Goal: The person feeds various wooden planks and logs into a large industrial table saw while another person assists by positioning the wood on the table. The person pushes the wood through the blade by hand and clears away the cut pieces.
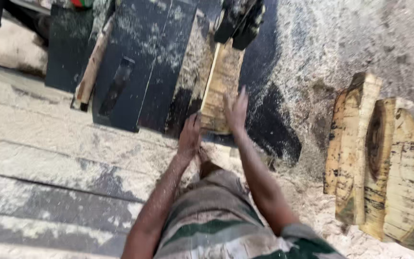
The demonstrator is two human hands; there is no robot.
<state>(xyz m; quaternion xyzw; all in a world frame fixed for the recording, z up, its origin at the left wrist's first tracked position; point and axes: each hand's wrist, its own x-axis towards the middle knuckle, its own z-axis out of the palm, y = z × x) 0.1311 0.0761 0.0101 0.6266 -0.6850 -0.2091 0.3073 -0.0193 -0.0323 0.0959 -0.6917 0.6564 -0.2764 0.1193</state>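
Both hands were on the pale wooden plank [221, 88] — left hand [190, 136] at its near end, right hand [236, 111] flat on top — sawdust everywhere, cut slabs [379, 158] stacked alongside.

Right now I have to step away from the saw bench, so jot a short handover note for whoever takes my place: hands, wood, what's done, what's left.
Left hand: open, fingers at the near left corner of the wooden plank.
Right hand: open, fingers spread, on the plank's near right end.
The plank lies lengthwise on the dark saw table, which is covered in sawdust. Its far end meets another person's dark-gloved hands.
Rough wood slabs lean in a row on the right, over sawdust.
Done: the plank is on the table, held at both ends.
Left: cannot tell how far it has been cut; the slabs look unworked.
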